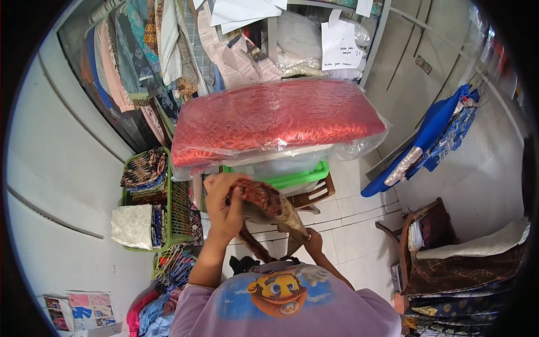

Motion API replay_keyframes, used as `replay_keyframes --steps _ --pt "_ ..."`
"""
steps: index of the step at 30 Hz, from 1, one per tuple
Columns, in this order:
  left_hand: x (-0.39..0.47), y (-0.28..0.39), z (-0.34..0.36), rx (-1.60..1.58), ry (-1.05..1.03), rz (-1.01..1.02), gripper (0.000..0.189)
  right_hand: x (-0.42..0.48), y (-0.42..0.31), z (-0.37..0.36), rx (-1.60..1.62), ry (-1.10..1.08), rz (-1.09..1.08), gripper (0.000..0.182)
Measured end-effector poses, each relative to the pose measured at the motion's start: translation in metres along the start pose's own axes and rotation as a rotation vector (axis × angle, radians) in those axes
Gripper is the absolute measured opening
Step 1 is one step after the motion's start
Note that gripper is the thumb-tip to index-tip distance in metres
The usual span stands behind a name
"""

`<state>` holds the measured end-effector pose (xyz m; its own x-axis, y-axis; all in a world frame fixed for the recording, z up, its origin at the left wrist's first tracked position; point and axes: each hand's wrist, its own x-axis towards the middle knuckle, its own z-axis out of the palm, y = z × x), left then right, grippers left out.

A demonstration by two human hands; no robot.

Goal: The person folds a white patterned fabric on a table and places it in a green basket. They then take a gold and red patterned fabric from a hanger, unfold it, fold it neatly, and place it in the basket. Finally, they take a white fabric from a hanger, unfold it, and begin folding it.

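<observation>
A red and tan patterned cloth garment (269, 202) hangs folded between my hands, in front of my chest. My left hand (225, 206), raised higher, grips its upper edge with the thumb on the near side. Lower down on the other side, my right hand (312, 241) holds the garment's lighter edge; its fingers are partly hidden. Beyond the cloth lies a large red quilted bundle wrapped in clear plastic (278, 122), with a bright green plastic container rim (301, 177) below it.
A green basket (179, 210) of folded fabrics stands at the left, above colourful hangers (174, 265). A wooden chair (406, 252) with cloths is at the right. Blue garments (433, 130) hang on the right wall, and clothes (139, 54) hang in the cabinet.
</observation>
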<state>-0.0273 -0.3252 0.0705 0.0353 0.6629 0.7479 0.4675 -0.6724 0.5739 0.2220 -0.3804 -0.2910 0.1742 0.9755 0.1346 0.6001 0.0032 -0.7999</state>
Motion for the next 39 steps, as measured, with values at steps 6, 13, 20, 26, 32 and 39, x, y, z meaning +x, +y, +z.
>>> replay_keyframes --steps 6,13,20,26,32,39 --pt "-0.001 0.002 -0.043 0.057 0.196 0.027 0.022 0.014 0.015 0.012 0.12 0.055 -0.009 0.042" --pt "-0.018 -0.042 -0.085 -0.069 0.56 -0.242 0.025 0.082 0.005 -0.017 0.706 0.627 -0.073 0.022" --pt "-0.048 -0.125 -0.106 -0.273 0.551 -0.435 0.016 0.196 -0.075 -0.131 0.262 1.149 -0.197 0.024" --pt "0.008 -0.171 -0.097 -0.334 0.703 -0.484 0.01 0.342 -0.172 -0.204 -0.194 1.365 -0.643 0.02" --pt "0.098 -0.266 -0.096 -0.209 0.508 -0.658 0.023 0.492 -0.205 -0.148 -0.599 0.846 -0.569 0.013" --pt "0.129 -0.406 -0.063 0.222 0.411 -0.596 0.031 0.541 -0.167 -0.082 -0.658 0.323 -0.394 0.019"
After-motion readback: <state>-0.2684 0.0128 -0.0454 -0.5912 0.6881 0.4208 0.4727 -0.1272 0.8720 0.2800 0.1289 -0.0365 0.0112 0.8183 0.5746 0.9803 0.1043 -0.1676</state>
